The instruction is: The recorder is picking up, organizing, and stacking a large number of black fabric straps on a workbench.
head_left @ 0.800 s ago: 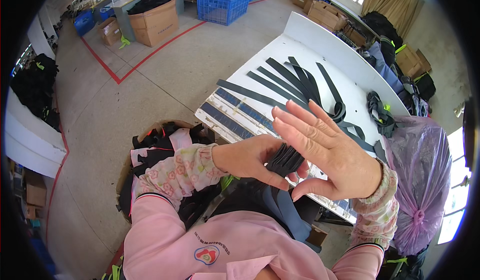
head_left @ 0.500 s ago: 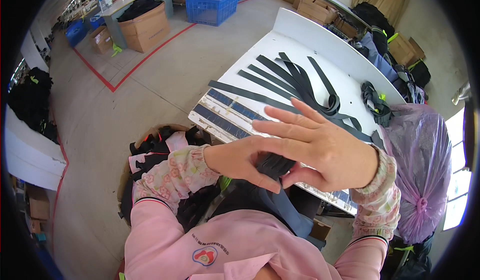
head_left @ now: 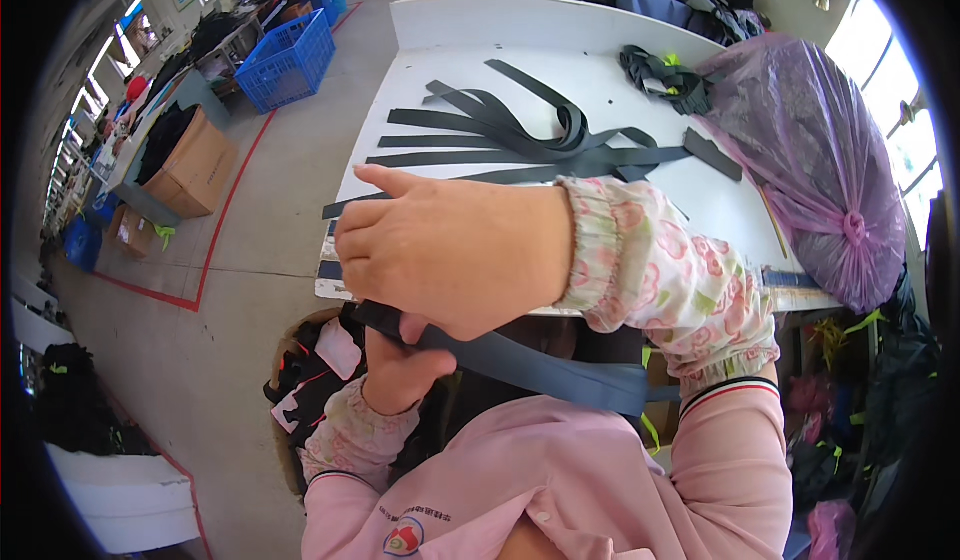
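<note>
A bundle of dark grey webbing straps (head_left: 545, 372) stretches across my lap, its far left end between my two hands. My left hand (head_left: 395, 372) is closed round that end from below, its thumb lying along the strap; its other fingers are mostly hidden. Over it lies my right hand (head_left: 460, 250), back upward, fingers bent down over the strap end and thumb tip against the webbing. More flat grey straps (head_left: 450, 120) lie fanned out on the white table (head_left: 420, 65) beyond my hands, some looping at their right. A tied strap bundle (head_left: 665, 80) sits farther back.
A pink plastic bag (head_left: 810, 160), knotted, bulges at the table's right. Below left, a carton holds black and pink pieces (head_left: 335, 350). Off to the left stand a blue crate (head_left: 288, 60) and a cardboard box (head_left: 190, 165). The table has a raised back edge (head_left: 560, 20).
The view has turned to the right. My hands have moved left with the strap end, and the right hand, earlier spread beside it, now curls over it. More of the strap shows across my lap.
</note>
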{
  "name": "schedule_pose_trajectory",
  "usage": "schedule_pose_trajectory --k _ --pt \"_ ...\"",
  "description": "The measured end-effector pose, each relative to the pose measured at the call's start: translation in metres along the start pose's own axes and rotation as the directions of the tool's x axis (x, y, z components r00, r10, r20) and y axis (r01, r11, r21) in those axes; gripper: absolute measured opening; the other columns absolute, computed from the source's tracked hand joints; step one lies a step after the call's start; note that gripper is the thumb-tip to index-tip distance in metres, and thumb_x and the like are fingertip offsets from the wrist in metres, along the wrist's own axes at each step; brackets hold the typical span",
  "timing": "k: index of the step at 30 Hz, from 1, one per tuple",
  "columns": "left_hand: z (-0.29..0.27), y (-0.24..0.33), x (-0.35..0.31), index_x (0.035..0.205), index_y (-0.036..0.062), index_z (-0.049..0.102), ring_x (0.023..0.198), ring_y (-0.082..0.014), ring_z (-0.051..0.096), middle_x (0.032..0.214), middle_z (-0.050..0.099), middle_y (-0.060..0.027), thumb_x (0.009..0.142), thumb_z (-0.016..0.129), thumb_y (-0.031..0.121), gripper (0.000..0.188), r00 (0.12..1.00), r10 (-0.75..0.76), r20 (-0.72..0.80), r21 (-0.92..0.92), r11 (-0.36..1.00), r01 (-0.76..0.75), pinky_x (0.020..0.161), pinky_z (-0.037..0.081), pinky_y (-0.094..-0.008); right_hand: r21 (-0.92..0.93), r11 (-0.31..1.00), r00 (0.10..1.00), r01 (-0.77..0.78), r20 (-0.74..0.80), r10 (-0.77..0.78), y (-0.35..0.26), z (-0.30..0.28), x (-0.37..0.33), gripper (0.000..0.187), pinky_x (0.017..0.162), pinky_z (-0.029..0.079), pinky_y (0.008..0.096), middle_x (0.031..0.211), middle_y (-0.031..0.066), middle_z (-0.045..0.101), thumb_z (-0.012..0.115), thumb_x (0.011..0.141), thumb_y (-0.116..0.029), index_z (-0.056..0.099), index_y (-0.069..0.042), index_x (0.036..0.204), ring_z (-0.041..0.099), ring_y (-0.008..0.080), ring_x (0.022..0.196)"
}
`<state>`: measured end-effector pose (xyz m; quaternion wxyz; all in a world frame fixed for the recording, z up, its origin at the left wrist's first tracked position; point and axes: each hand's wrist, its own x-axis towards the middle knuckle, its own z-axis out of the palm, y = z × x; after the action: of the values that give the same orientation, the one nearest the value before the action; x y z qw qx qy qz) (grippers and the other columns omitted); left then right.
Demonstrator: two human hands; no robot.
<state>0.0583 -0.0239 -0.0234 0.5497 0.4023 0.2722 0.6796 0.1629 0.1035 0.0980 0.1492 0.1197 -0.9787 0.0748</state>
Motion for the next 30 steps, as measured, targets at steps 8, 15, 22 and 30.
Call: schedule_pose_trajectory --k 8,15,22,30 --pt "0.013 0.003 0.031 0.105 0.0082 0.051 0.076 -0.019 0.055 0.084 0.054 -0.0046 0.097 0.06 0.012 0.013 0.993 0.101 0.059 -0.022 0.995 -0.099 0.076 0.048 -0.0401 0.478 0.837 0.826 -0.267 -0.335 0.454 0.033 0.026 -0.095 0.024 0.081 0.05 0.0357 0.097 0.0075 0.066 0.075 0.085 -0.014 0.064 -0.001 0.103 0.063 0.0249 0.088" --pt "0.017 0.015 0.044 0.102 0.0094 0.05 0.074 -0.0177 0.055 0.082 0.052 -0.0034 0.098 0.061 0.017 0.014 0.982 0.121 0.146 -0.008 0.993 -0.121 0.076 0.047 -0.0379 0.258 0.339 0.387 -0.905 0.166 0.907 0.027 0.203 -0.271 0.035 0.083 0.052 0.0442 0.104 0.0112 0.061 0.08 0.08 -0.025 0.064 -0.019 0.11 0.065 0.032 0.095" --pt "0.037 0.016 0.046 0.104 0.0096 0.047 0.075 -0.0163 0.052 0.083 0.049 -0.0025 0.099 0.057 0.015 0.013 0.971 0.119 0.206 0.052 0.99 -0.132 0.076 0.045 -0.0361 0.323 0.259 0.327 -0.91 0.177 0.928 0.028 0.238 -0.278 0.029 0.078 0.051 0.0437 0.1 0.0103 0.063 0.082 0.074 -0.021 0.062 -0.013 0.094 0.066 0.0335 0.09" --pt "0.09 0.03 0.088 0.106 0.0113 0.049 0.078 -0.014 0.047 0.086 0.047 0.0004 0.104 0.052 0.02 0.01 0.943 0.067 0.327 0.026 0.996 -0.08 0.079 0.041 -0.0363 0.462 0.18 0.126 -0.869 -0.146 0.981 0.065 0.221 -0.318 0.031 0.072 0.051 0.0372 0.088 0.0109 0.066 0.079 0.08 -0.02 0.062 -0.005 0.1 0.064 0.0267 0.079"
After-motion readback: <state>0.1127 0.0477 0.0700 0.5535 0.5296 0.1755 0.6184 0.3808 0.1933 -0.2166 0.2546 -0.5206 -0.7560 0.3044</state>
